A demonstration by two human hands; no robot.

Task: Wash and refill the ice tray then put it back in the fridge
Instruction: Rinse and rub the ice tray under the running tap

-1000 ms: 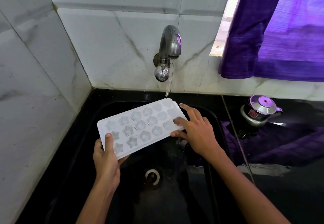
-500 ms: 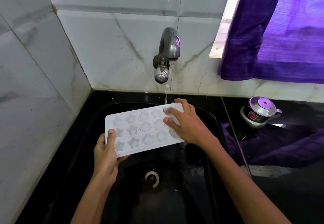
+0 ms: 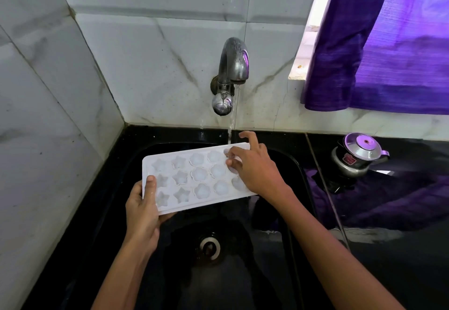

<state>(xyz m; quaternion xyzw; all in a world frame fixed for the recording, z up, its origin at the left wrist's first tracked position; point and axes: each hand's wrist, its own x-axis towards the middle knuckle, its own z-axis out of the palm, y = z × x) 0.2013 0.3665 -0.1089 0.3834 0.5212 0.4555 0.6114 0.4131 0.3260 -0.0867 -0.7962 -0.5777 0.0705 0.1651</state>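
a black glossy sink sits in a corner of white marble-veined tiles, set into a black counter that mirrors a purple curtain hanging at the right. a curved, dull metal tap with a round knob sticks out of the back wall, and a thin stream falls from it onto the far right corner of the tray. the tray is white plastic, rectangular, with star and flower shaped cups, held over the basin above the round metal drain. the left hand grips its near left end, thumb on top, fingers curled beneath. the right hand rests on the right end, fingers bent into the cups, index finger raised. a small steel pot with a domed lid stands on the counter at right.
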